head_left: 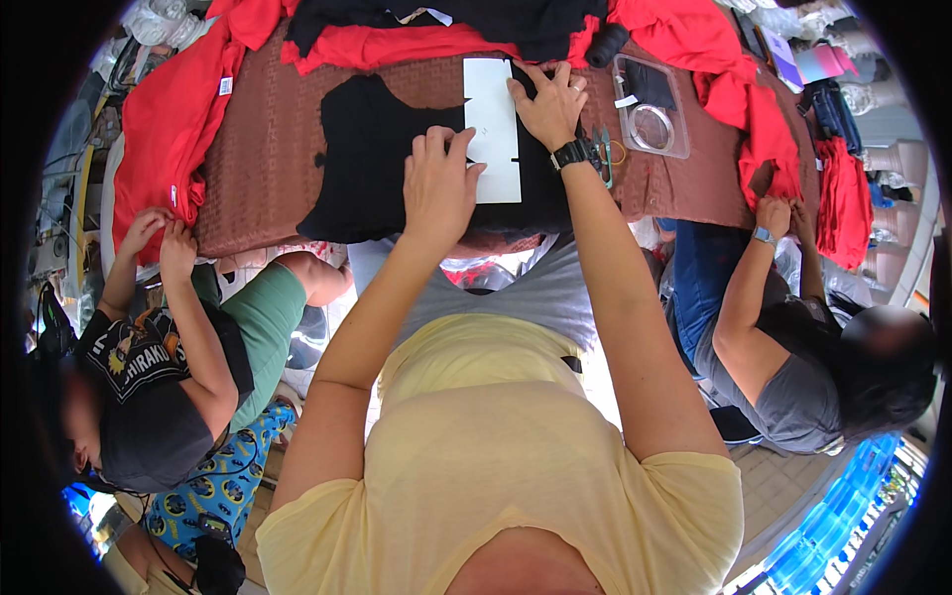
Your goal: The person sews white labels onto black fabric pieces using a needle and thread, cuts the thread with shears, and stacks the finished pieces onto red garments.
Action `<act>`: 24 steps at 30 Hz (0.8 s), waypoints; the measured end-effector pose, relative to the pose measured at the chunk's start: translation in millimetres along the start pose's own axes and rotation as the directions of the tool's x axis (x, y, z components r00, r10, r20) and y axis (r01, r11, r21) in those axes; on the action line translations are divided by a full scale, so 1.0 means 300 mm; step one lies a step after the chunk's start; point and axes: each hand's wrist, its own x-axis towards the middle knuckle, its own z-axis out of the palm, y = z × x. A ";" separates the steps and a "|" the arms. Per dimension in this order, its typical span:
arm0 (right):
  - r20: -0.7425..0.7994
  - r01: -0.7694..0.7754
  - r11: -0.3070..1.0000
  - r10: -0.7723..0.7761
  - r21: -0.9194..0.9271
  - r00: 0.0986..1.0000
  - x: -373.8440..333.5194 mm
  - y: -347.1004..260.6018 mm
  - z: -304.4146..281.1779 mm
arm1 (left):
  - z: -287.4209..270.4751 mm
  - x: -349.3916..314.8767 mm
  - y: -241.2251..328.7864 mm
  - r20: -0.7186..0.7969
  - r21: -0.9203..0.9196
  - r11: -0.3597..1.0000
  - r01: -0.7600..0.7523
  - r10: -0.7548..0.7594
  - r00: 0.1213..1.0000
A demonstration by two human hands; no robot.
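A black cut piece of cloth (362,149) lies spread on the table in front of me. On top of it is a white rectangular card template (493,139) with small dark notches at its edges. My left hand (439,188) rests on the cloth, thumb and index finger at the card's left edge, with the fingers slightly bent and apart. Beside the card's upper right edge, my right hand (550,104) lies with fingers spread, pressing on the cloth. It wears a ring, and a dark watch (572,154) is on the wrist. Neither hand visibly holds anything.
Right of my wrist are small scissors (604,157) and a clear plastic tray (652,107) containing a ring-shaped roll. A black thread spool (607,46) stands farther back. Red garments (174,129) drape the brown-covered table (263,129). Co-workers sit at both sides, handling red cloth.
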 end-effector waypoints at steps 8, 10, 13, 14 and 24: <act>-0.027 -0.003 1.000 0.003 -0.027 1.000 0.000 -0.004 -0.001 | 0.033 0.013 -0.190 0.057 0.106 0.967 -0.233 0.228 0.972; -0.019 -0.012 1.000 0.011 -0.027 1.000 -0.001 -0.009 0.000 | 0.038 0.011 -0.197 0.068 0.126 0.964 -0.236 0.228 0.971; -0.014 -0.018 1.000 0.017 -0.021 1.000 0.000 -0.010 -0.004 | 0.037 0.011 -0.168 0.013 0.106 0.965 -0.239 0.239 0.971; -0.012 -0.018 1.000 0.018 -0.018 1.000 0.000 -0.010 -0.004 | 0.039 0.011 -0.170 0.020 0.113 0.961 -0.251 0.251 0.968; -0.019 -0.004 1.000 0.004 -0.023 1.000 -0.001 -0.005 -0.005 | 0.035 0.006 -0.187 0.040 0.126 0.947 -0.296 0.294 0.955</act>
